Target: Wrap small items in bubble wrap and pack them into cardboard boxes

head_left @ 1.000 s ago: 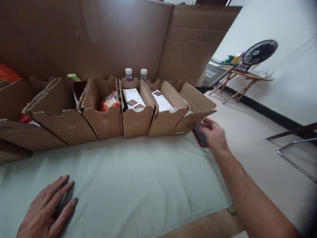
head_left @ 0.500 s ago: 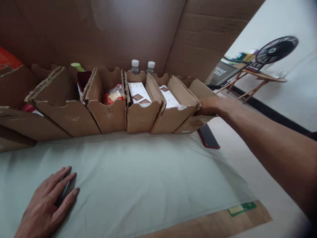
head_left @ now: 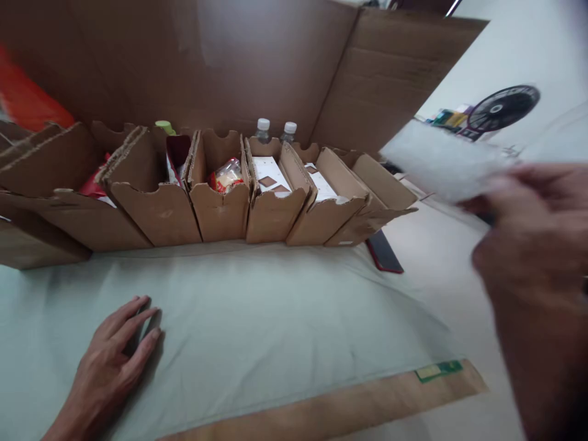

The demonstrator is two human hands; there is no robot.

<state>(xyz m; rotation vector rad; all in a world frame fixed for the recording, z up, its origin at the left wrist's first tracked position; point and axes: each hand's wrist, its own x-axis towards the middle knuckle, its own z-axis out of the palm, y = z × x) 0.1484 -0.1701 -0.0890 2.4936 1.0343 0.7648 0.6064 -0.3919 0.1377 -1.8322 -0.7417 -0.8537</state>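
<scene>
Head view puts the right hand (head_left: 535,229) at three o'clock, blurred, its thumb and fingers pinched together on a white packet (head_left: 436,160). The packet juts from that grip toward the middle, between two and three o'clock, held in the air near the right end of a row of cardboard boxes (head_left: 270,217). It is too smeared for me to tell what it contains.

Over at eight o'clock the left hand (head_left: 108,361) rests on a pale green cloth (head_left: 275,318), palm down, fingers loosely apart.

Between three and four o'clock, just beside the rightmost box, I see a flat dark slab (head_left: 386,252) with a red edge. Second from the right end, one box holds a white carton (head_left: 323,184); the next toward nine o'clock holds another white carton (head_left: 271,174) with brown squares on it. A red-and-clear bag (head_left: 228,174) sits in the box after that. Around twelve o'clock, two white-capped bottles (head_left: 263,130) poke up behind the row, in front of a big cardboard panel (head_left: 266,61).

Farther out, a black fan (head_left: 503,110) stands between two and three o'clock, something orange-red (head_left: 34,92) shows between nine and ten, and a green label (head_left: 438,371) lies on a brown strip (head_left: 349,404) near four.
</scene>
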